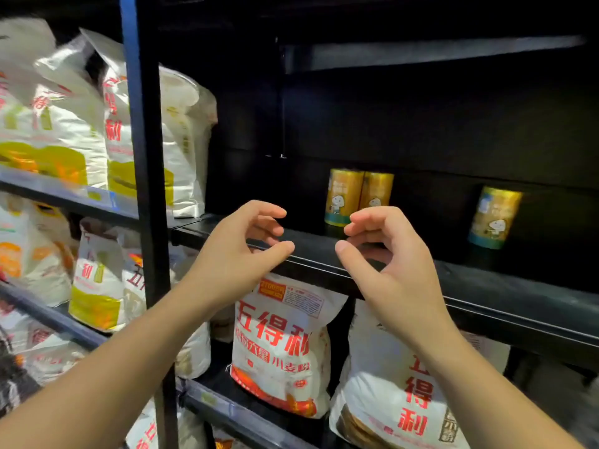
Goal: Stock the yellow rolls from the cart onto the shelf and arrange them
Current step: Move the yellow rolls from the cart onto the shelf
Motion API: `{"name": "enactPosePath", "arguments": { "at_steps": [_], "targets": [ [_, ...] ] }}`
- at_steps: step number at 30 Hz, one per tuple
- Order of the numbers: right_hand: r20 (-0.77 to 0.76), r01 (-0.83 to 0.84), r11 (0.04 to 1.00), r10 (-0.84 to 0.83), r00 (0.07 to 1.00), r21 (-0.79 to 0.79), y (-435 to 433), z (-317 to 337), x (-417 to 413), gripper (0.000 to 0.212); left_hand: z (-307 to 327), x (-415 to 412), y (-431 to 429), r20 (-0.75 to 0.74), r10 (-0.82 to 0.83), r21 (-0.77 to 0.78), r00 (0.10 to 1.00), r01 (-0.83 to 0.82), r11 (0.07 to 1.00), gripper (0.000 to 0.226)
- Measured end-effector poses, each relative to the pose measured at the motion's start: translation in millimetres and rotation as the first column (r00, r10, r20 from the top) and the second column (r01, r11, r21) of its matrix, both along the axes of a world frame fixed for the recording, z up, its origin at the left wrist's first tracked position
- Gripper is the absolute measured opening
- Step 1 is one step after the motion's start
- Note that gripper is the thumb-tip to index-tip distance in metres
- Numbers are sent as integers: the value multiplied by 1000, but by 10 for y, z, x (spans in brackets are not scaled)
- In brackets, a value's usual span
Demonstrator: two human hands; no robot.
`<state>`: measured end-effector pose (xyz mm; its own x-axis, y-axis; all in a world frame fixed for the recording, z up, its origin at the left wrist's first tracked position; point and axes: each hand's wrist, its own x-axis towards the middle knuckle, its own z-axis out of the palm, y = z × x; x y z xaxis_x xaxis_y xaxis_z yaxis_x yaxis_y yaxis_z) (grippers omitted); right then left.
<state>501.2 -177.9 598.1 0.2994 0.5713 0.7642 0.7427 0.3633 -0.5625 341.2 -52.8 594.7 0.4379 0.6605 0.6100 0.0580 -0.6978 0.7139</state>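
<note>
Just beyond fingers (pixel 269 210), yellow rolls (pixel 343 196)

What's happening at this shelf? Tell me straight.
A person is stocking the dark shelf. The left hand and right hand hover at its front edge, fingers loosely curled, holding nothing. Behind them a pair of yellow rolls stands side by side; a third roll stands apart to the right. Flour bags fill the shelves below and to the left.
</note>
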Motion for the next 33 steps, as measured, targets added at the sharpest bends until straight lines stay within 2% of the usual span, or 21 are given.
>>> {"name": "enactPosePath", "arguments": {
  "at_steps": [5, 8, 12, 16, 23, 26, 31, 33],
  "targets": [
    [-57, -177, 984, 175, 983, -33, -72, -454, -383, 22, -502, -599, -216, -31, 39, -149, 999, -43, 988, 28],
    [-137, -263, 961, 251, 958, -82, 16, -747, -645, 23, -791, -980, -232, -37, 116, -226, 993, -121, 967, 24],
    [-217, -391, 911, 358, 908, -133, 234, -1120, -1051, 24, -1140, -1464, -196, -53, 233, -310, 971, -238, 921, 22],
    [-249, -469, 848, 411, 877, -249, 541, -1524, -1455, 24, -1463, -1927, -139, -74, 327, -357, 942, -332, 873, 22],
    [-254, -507, 728, 440, 862, -461, 1132, -2334, -2291, 23, -2231, -2846, 119, -206, 458, -431, 865, -501, 751, 21],
    [-242, -509, 684, 453, 858, -522, 1327, -2667, -2568, 22, -2657, -3187, 238, -274, 476, -484, 836, -547, 683, 23],
    [-197, -482, 608, 475, 858, -631, 1562, -3171, -2936, 37, -3322, -3616, 271, -375, 481, -578, 792, -606, 547, 18],
    [-215, -481, 559, 475, 853, -676, 1655, -3403, -3046, 34, -3565, -3737, 250, -412, 464, -627, 784, -613, 480, 19]
  ]
}}
